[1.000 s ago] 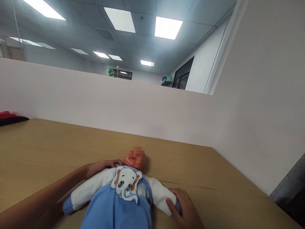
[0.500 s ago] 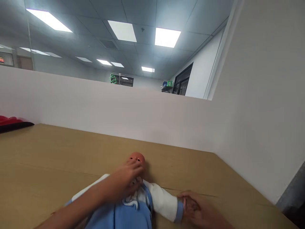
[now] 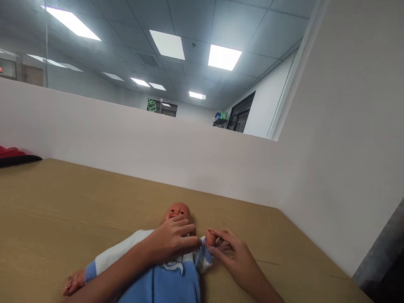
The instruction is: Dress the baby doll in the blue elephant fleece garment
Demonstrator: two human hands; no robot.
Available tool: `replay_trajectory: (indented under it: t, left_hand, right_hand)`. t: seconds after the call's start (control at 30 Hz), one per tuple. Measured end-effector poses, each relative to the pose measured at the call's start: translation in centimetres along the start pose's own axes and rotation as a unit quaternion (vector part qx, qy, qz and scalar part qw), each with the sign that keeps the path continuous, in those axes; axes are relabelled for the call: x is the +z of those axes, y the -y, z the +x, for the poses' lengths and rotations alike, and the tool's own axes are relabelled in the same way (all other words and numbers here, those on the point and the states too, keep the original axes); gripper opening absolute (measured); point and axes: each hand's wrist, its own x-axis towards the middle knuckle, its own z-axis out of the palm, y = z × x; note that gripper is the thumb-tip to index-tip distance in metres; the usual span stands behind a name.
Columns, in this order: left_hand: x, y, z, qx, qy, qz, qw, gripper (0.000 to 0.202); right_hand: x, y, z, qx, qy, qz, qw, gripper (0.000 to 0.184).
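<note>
A baby doll [image 3: 181,208] lies on its back on the table, head toward the wall, in a white and blue outfit [image 3: 174,284]. My left hand [image 3: 176,237] reaches across its upper chest just below the face. Its fingers curl over the outfit near the collar and shoulder, with the fingertips partly hidden. Between the thumb and fingers of my right hand [image 3: 235,254] is the doll's small hand [image 3: 210,237], with the arm bent up beside the shoulder. The doll's other arm [image 3: 109,257] stretches out to the left, partly behind my left forearm.
The brown table [image 3: 78,193] meets a low white wall [image 3: 151,143] with glass above it. Another wall [image 3: 341,147] rises on the right. A red and black item [image 3: 19,158] lies at the table's far left edge.
My right hand has moved left and up with the doll's hand, so the doll's arm has gone from stretched out to bent. My left hand has shifted slightly right across the chest.
</note>
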Motion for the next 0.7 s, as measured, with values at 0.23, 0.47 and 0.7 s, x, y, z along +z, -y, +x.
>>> replay_trajectory:
  t: [0.23,0.47,0.7]
  left_hand:
    - [-1.8,0.5,0.6,-0.147,-0.033,-0.255,0.955,0.023]
    - [-1.6,0.9,1.1,-0.306,0.057,-0.328,0.892,0.014]
    - [-1.3,0.7,0.5,-0.304,0.130,-0.284,0.900,0.020]
  right_hand:
    - [2.4,3.3,2.0,-0.050,0.154,-0.006,0.987,0.023]
    - [4.2,-0.4,-0.2,0.004,0.064,0.161,0.985,0.047]
    - [8.8,-3.8,-1.2,0.148,-0.173,0.207,0.952,0.058]
